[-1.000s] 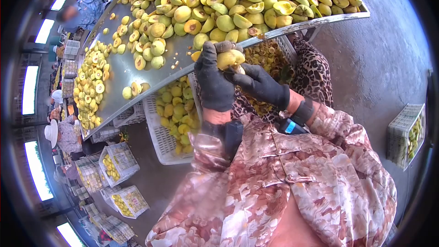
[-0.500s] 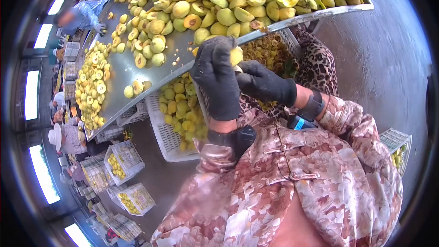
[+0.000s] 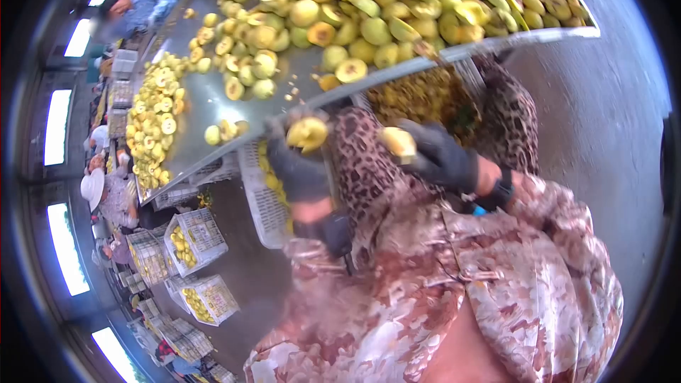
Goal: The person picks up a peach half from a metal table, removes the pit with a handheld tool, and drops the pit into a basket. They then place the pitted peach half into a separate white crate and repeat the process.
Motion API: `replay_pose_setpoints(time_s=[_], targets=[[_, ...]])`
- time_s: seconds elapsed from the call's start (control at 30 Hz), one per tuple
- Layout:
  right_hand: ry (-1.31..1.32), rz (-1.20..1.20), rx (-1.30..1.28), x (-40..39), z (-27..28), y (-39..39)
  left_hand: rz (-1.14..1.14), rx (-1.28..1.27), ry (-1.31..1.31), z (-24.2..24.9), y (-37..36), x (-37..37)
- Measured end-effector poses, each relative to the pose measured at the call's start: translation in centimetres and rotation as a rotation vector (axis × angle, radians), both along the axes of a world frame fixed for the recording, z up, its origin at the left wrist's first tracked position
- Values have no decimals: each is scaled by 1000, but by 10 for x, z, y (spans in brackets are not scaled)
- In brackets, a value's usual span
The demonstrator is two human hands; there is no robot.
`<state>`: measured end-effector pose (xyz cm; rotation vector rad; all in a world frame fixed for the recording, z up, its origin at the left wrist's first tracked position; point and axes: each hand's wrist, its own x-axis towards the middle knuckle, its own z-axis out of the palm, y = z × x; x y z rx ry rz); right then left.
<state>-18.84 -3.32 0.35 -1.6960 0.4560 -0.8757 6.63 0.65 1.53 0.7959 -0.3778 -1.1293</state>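
Observation:
My left hand (image 3: 301,167), in a dark glove and blurred, is closed on a yellow-green fruit half (image 3: 307,134), held just off the table's front edge. To its right, my right hand (image 3: 445,157), also gloved, grips a yellow fruit piece (image 3: 399,144) with a pale cut face. A gap separates the hands above my leopard-print lap. Beyond them, a heap of halved, peach-like fruit (image 3: 376,28) covers much of the metal table (image 3: 206,92). Whether my right hand also holds a tool cannot be made out.
A white crate (image 3: 266,209) with yellow fruit stands below the table edge, left of my legs. Another container of brownish-yellow scraps (image 3: 418,99) sits under the table. Stacked crates (image 3: 195,245) and other people at work line the left side; wet floor (image 3: 596,99) lies right.
My hands, which were together around a fruit, have moved apart and lower, each now with a piece. The view has shifted slightly, and a co-worker's arm at upper left has moved.

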Motion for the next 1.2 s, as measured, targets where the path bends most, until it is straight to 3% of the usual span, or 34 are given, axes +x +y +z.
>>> replay_pose_setpoints(time_s=[0.03,0.07,0.1,0.13,0.17,0.2,0.3,0.33,0.37,0.47,0.5,0.57,0.6,0.63,0.73,0.83,1.0,1.07,1.17,1.2], targets=[[112,9,72,-10,-23,-8,242,259,-583,-3,9,31],[581,-87,-80,-14,-74,-13,231,366,-872,-19,6,74],[1095,133,-249,-28,-69,-20,323,364,-1260,-28,5,103],[1183,189,-205,-35,-85,-21,409,357,-1647,-36,-2,129],[908,63,-168,-39,-87,-18,504,346,-2020,-39,-16,142],[849,8,-112,-34,-79,-27,440,320,-1828,-36,-35,144],[561,-23,233,-19,-48,-26,292,185,-1971,-37,-109,161],[442,-17,362,-18,-41,-27,244,256,-2039,-75,-140,190],[428,-38,306,-19,-42,-27,197,326,-2107,-108,-166,211],[390,-96,205,-25,-46,-20,193,677,-2086,-84,-171,185],[331,-108,263,-27,-38,-22,203,460,-2053,-103,-177,215],[196,-124,399,-24,-19,-25,-181,228,-1076,-47,-150,189],[171,-104,352,-15,-1,-28,-245,137,-815,-15,-125,146],[182,-68,302,-5,0,-31,-300,119,-725,14,-100,107],[176,37,222,25,0,-38,-271,-54,-664,13,-58,39],[97,-23,264,43,17,-31,-266,-64,-504,19,-27,-18],[82,-103,307,37,10,-24,-232,-37,-292,31,-17,-59],[125,-141,303,31,11,-26,-234,-93,-406,26,-17,-67],[177,-184,262,28,5,-25,-259,-37,7,19,-18,-71],[132,-195,252,30,3,-23,-212,11,-34,20,-18,-74]])
